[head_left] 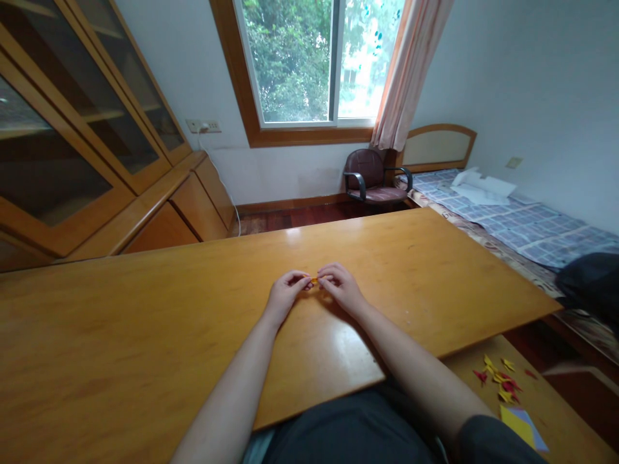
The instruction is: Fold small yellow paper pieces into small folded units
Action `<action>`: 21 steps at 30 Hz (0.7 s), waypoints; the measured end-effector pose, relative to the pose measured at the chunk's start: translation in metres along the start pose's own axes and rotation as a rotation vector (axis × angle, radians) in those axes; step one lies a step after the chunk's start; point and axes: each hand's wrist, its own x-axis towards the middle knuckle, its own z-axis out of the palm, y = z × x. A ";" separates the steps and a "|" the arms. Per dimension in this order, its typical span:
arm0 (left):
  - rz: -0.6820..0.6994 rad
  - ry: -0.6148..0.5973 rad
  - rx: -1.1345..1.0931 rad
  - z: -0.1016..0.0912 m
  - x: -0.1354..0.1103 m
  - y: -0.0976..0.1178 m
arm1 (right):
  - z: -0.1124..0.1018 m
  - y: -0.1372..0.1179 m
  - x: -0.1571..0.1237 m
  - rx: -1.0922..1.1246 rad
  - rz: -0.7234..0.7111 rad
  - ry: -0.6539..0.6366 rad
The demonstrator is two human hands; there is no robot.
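Both hands meet over the middle of the wooden table. Between their fingertips is a small piece of folded yellow paper, mostly covered by the fingers. My left hand pinches its left end between thumb and fingers. On the other end, my right hand has a similar pinch, its fingers curled over the top. The exact shape of the folded paper is too small to make out.
At lower right, a lower wooden surface holds several red and yellow folded paper figures and a stack of yellow and pale paper sheets. Glass-fronted cabinets stand left; a chair and a bed stand beyond the table.
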 end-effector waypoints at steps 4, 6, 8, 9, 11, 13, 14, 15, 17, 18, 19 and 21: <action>0.018 -0.007 0.052 0.000 0.000 0.000 | 0.000 0.000 0.000 -0.021 -0.021 0.014; 0.026 -0.005 0.075 -0.001 0.001 -0.001 | 0.000 0.001 0.000 -0.030 -0.031 0.020; 0.027 -0.004 0.087 -0.001 0.001 -0.002 | 0.000 0.002 0.000 -0.035 -0.040 0.018; 0.028 -0.006 0.089 0.000 0.001 -0.002 | 0.000 0.002 0.000 -0.037 -0.044 0.011; 0.032 -0.010 0.087 0.000 0.001 -0.001 | 0.000 0.003 0.000 -0.042 -0.049 -0.007; 0.035 -0.010 0.082 0.000 0.000 0.000 | 0.000 0.002 0.001 -0.050 -0.046 -0.021; 0.036 -0.009 0.079 0.001 0.000 0.000 | 0.000 0.002 0.001 -0.054 -0.043 -0.025; 0.035 -0.007 0.075 0.001 0.000 0.001 | 0.000 0.002 0.001 -0.059 -0.040 -0.027; 0.031 -0.009 0.063 0.001 0.000 0.001 | -0.001 0.002 0.001 -0.071 -0.039 -0.028; 0.028 -0.007 0.056 0.001 0.000 0.000 | -0.001 0.003 0.001 -0.076 -0.038 -0.027; 0.024 -0.006 0.051 0.001 0.000 0.000 | -0.001 0.003 0.001 -0.079 -0.037 -0.025; 0.024 -0.003 0.051 0.001 0.000 -0.001 | -0.001 0.004 0.001 -0.084 -0.034 -0.017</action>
